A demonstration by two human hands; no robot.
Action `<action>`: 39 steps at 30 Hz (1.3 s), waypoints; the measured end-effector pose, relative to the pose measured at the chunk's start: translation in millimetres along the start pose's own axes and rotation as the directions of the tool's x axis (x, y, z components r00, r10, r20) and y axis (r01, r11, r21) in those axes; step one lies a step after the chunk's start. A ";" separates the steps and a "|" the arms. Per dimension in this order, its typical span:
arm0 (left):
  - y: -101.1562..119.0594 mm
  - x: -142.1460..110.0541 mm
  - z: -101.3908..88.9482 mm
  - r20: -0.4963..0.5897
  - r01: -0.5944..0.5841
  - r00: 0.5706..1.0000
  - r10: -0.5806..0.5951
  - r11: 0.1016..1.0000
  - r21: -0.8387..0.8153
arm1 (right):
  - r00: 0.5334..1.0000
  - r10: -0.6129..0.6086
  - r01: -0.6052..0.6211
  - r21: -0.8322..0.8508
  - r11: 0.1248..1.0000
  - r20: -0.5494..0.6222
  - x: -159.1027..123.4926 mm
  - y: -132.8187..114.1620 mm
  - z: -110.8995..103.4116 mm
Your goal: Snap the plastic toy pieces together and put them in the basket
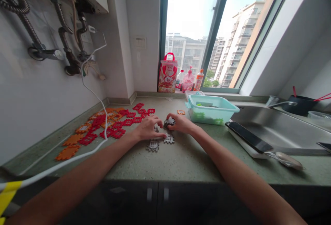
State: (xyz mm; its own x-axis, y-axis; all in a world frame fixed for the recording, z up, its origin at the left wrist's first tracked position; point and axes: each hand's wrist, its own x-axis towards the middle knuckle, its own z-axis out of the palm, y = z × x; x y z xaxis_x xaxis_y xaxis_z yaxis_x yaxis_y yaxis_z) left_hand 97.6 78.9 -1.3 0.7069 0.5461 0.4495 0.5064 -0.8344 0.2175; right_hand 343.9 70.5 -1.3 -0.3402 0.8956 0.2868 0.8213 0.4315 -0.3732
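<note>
My right hand (pixel 179 123) grips a grey interlocking tile (pixel 170 121) with toothed edges, raised at an angle off the countertop. To its left, my left hand (pixel 150 127) arches over the counter, thumb and fingers apart, with part of another grey tile (pixel 156 129) showing behind it. Its thumb tip is at a light grey tile with a window pattern (pixel 169 138); whether they touch I cannot tell. Just nearer to me lies a darker grey window-pattern tile (pixel 153 145).
Red tiles (pixel 119 133) and orange tiles (pixel 67 152) spread across the left, crossed by a white cable (pixel 93 154). A single orange tile (pixel 181 112) lies beyond my right hand. A turquoise tub (pixel 214 111), a phone (pixel 248 137) and a sink (pixel 292 128) are on the right.
</note>
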 end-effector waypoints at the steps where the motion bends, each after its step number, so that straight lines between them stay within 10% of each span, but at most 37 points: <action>1: -0.9 0.0 -0.7 0.000 0.004 1.000 -0.004 1.000 0.002 | 1.000 0.005 -0.006 -0.030 1.000 -0.021 -0.1 2.2 -1.1; 20: -45.4 -2.4 -28.4 0.007 0.127 0.992 -0.128 0.992 0.010 | 0.983 -0.142 0.151 0.064 0.987 -0.119 -1.1 -1.0 8.7; 28: -42.8 -8.7 -36.0 0.354 0.217 0.923 -0.151 0.964 -0.154 | 0.938 -0.211 0.252 0.123 0.960 -0.274 -4.5 -14.6 5.2; 39: -38.1 -3.7 -7.9 0.138 0.310 0.951 -0.278 0.867 -0.390 | 0.937 -0.245 0.288 0.153 0.945 -0.251 -6.9 -16.9 3.2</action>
State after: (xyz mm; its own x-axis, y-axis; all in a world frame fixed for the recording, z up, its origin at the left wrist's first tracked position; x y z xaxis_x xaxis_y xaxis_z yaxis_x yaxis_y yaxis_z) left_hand 71.8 108.1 -4.4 0.5990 0.7616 0.2474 0.4654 -0.5825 0.6663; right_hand 330.9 57.4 0.2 -0.4044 0.7059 0.5815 0.6080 0.6825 -0.4056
